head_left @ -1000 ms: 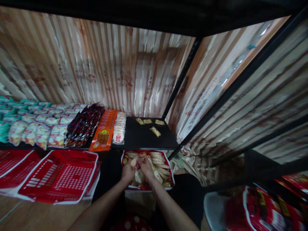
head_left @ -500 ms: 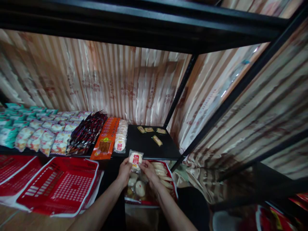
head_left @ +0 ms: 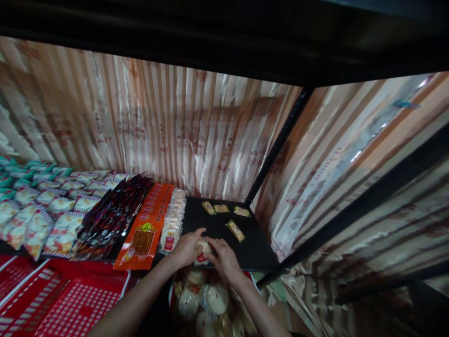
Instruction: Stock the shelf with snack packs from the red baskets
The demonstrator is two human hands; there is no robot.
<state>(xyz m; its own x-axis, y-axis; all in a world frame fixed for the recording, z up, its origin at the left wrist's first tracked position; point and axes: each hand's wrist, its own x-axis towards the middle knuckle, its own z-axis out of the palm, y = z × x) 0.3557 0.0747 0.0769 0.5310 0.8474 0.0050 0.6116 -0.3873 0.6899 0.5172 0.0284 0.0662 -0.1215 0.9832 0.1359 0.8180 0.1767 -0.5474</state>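
Note:
Between my two hands is a clear packet of round white crackers with a red label, at the front edge of the black shelf. My left hand grips its left side, with one finger sticking out. My right hand is closed on the right side, and the fingers cover much of the packet. Just left of my left hand runs a row of similar packets. Below my hands, a red basket contains several more wrapped round pieces.
Left of the cracker row lie an orange snack bag, dark shiny packets and white snack bags. Several small yellow packets lie on the shelf's right part. A black post stands behind, and another red basket is lower left.
Both hands have carried the packet forward from above the basket to the shelf's front edge. The packet has tipped, so its label shows less. The view has moved closer to the shelf.

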